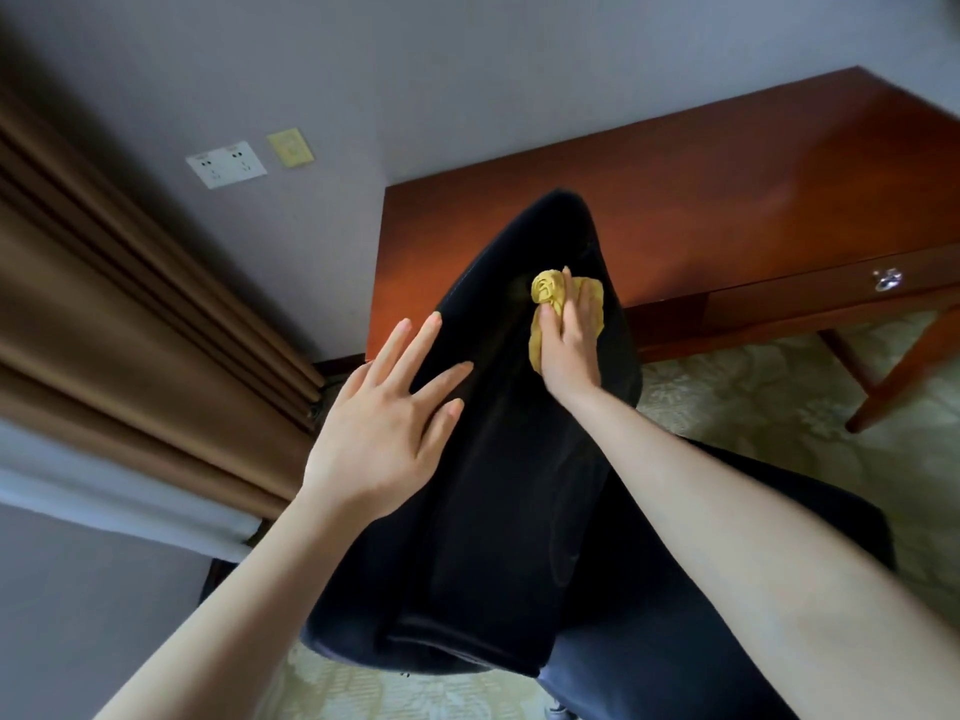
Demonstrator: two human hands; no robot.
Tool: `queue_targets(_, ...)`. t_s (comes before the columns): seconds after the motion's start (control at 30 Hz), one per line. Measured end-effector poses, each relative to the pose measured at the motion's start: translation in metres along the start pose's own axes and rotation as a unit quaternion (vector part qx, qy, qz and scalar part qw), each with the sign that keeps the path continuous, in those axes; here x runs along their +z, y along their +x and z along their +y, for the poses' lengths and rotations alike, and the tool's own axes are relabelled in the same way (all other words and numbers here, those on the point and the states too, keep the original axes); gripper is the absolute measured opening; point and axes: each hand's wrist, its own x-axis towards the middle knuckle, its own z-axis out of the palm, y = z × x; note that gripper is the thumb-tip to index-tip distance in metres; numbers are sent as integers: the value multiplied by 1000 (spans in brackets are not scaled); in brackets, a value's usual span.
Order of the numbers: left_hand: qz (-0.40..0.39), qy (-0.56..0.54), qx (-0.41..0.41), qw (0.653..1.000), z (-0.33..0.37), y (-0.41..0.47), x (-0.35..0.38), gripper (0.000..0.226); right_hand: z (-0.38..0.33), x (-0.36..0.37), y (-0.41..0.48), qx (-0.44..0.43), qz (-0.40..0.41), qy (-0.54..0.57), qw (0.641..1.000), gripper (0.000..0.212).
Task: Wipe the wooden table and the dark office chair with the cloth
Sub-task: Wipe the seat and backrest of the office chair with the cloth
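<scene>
Wall socket (227, 164) markings too blurred to read. Left hand (375, 423), fingers spread straight, rests on the dark office chair (493, 485) backrest. Right hand (570, 339) presses the bunched yellow cloth (546, 293) there, apparently gripping it. Wooden table (727, 189) stands behind.

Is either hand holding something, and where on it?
The right hand holds the yellow cloth around its bunched middle, pressed on the chair back. The left hand is open, holding nothing.
</scene>
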Motion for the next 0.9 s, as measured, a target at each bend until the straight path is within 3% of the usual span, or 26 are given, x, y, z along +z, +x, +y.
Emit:
queue_targets(0.17,8,10,2,1000,1,4,0,57,-4,-25,50,93,-7,-40,995,53)
queue_targets(0.33,30,41,50,997,2,4,2,51,-10,-23,52,161,-10,18,987,52)
queue_targets(0.43,36,77,77,993,1,5,3,50,-16,-11,24,141,11,19,990,51)
queue_targets(0.67,41,73,100,991,1,6,4,52,-11,26,-74,-5,14,-7,1000,49)
queue_targets(0.9,20,75,114,990,1,7,-1,56,-6,61,-185,-40,-3,-10,999,52)
